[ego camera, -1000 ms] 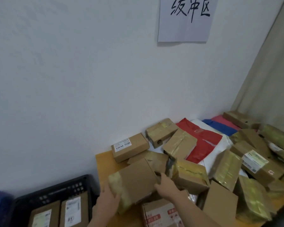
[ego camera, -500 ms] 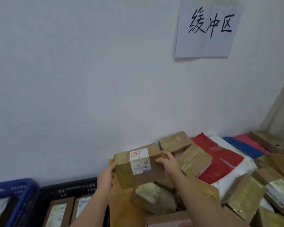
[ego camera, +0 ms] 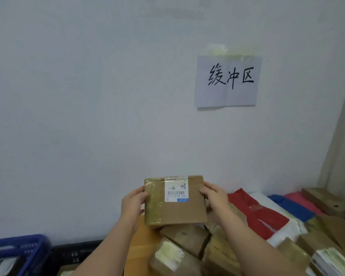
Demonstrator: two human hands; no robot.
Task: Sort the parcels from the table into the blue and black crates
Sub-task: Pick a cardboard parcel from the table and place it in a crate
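**Parcel held up, label facing you**

Nearest you, at the bottom edge, your two forearms rise from below. Under them lie taped cardboard boxes heaped on the orange worktop. To your lower left sit the black crate and, beside it, the blue crate; each holds at least one labelled item, partly cut off by the frame.

Above the heap you hold one brown parcel clear of the worktop, its white barcode label turned toward you. Your left hand clasps its left edge and your right hand its right edge — each grip is closed around the parcel's side, fingers wrapped behind and thumbs in front.

Farther right, red, white, blue and pink mailer bags lie among more boxes along the wall.

Beyond everything, a paper sign with three handwritten characters is taped to the white wall.
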